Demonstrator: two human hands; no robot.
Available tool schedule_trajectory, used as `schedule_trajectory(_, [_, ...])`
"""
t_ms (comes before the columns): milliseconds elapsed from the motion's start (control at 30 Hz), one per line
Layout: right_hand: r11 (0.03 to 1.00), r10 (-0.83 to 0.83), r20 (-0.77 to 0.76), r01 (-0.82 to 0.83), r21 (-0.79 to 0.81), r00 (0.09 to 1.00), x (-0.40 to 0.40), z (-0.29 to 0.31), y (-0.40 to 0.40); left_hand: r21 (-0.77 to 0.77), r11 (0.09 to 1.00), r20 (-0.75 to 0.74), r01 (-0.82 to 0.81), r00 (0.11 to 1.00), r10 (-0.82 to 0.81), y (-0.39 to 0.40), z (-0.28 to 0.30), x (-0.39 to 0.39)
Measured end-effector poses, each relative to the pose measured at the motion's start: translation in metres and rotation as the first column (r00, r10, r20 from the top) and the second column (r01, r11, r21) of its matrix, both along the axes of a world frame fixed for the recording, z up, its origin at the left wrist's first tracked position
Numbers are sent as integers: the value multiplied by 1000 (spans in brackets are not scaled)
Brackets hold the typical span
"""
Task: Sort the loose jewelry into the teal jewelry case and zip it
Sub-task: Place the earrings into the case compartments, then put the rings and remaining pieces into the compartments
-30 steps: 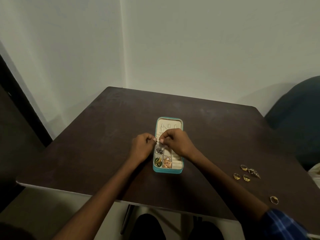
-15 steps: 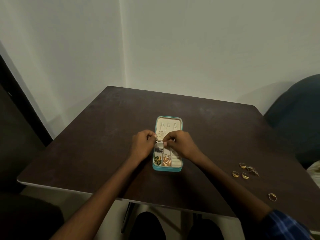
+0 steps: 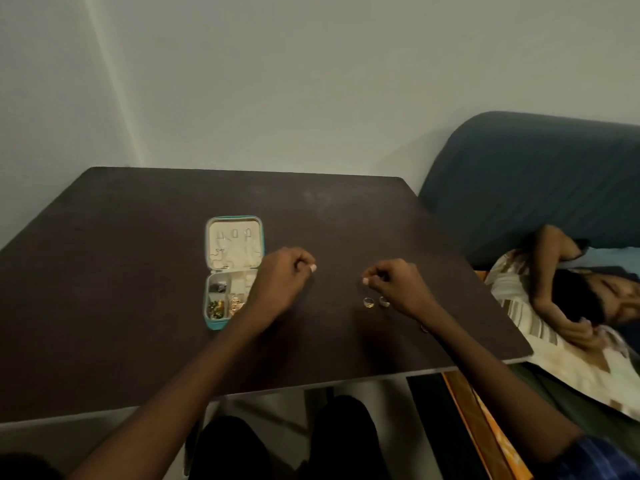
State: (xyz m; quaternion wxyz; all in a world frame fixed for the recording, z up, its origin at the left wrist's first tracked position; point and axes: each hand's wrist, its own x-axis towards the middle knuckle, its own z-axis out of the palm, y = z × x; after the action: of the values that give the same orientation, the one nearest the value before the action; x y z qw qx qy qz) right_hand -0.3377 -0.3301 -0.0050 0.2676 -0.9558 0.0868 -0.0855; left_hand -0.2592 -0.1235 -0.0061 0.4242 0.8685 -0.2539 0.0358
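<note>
The teal jewelry case lies open on the dark table, left of centre. Its cream lid holds hung pieces, and its tray compartments hold small gold, green and dark items. My left hand hovers just right of the case with curled fingers, and I see nothing in it. My right hand is further right, thumb and fingertips drawn together above two gold rings on the table. I see nothing between those fingertips. A third ring peeks out beside my right forearm.
A person lies on a blue sofa close to the table's right edge. The table's near edge runs under my forearms, with my knees below it. White walls stand behind the table.
Both hands left the case and moved right. My right hand now sits over the loose rings. The camera view swung right, so the case appears further left and the sofa came into view.
</note>
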Motion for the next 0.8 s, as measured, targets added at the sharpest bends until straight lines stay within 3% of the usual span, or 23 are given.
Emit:
schedule_trajectory(233, [990,-129,-22,128,-54,991,-30,-20,-63,163,964,-61,208,978,-201,-68,-24,-20])
schedule_trajectory(467, [982,-142,-35,136,-129,989,-27,-32,-79,262,939,-57,224,975,-217,-112,-36,-20])
schedule_trajectory(800, [972,-80,-47,68,-224,996,-12,-46,-79,507,834,84,217,951,-299,-151,-36,-20])
